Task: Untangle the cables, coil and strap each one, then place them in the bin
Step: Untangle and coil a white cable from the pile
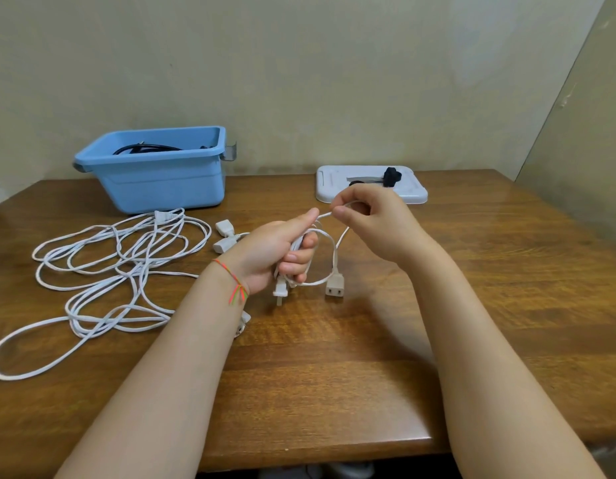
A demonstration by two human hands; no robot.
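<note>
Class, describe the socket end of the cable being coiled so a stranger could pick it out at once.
Start at the wooden table and find the two hands near its middle. Below the right hand, a short white cable loops down to a beige two-hole socket. Unlike the two sockets lying beside the blue bin, it hangs from the held coil.

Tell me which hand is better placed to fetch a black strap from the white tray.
The right hand, probably: it is just in front of the white tray with the black strap, pinching only cable. The left hand grips the coiled white cable.
</note>
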